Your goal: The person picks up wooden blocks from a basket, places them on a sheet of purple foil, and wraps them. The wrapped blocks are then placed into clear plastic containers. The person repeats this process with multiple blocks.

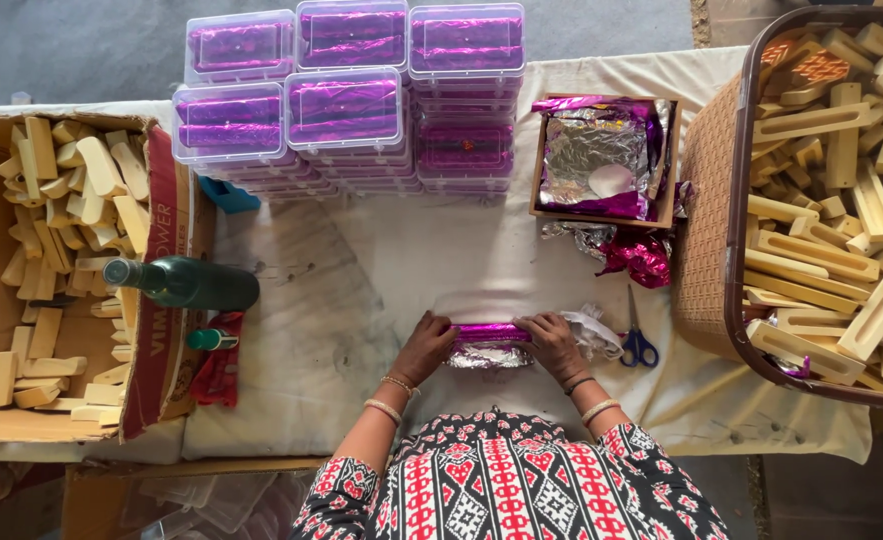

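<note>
My patterned sleeves sat nearest, and my left hand (424, 347) and right hand (553, 345) each gripped one end of the purple foil-wrapped bar (488, 333), lying left-to-right between them on the table (381, 270).

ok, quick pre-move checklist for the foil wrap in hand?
1. Both hands on the piece: ok. Left hand and right hand grip the ends of the purple foil piece.
2. Foil closed around it: not ok, silver flap loose below.
3. Scissors clear of hands: ok, lying right of the right hand.
4. Spare foil: ok, in the small box.
5. What is under the foil: cannot tell.
</note>
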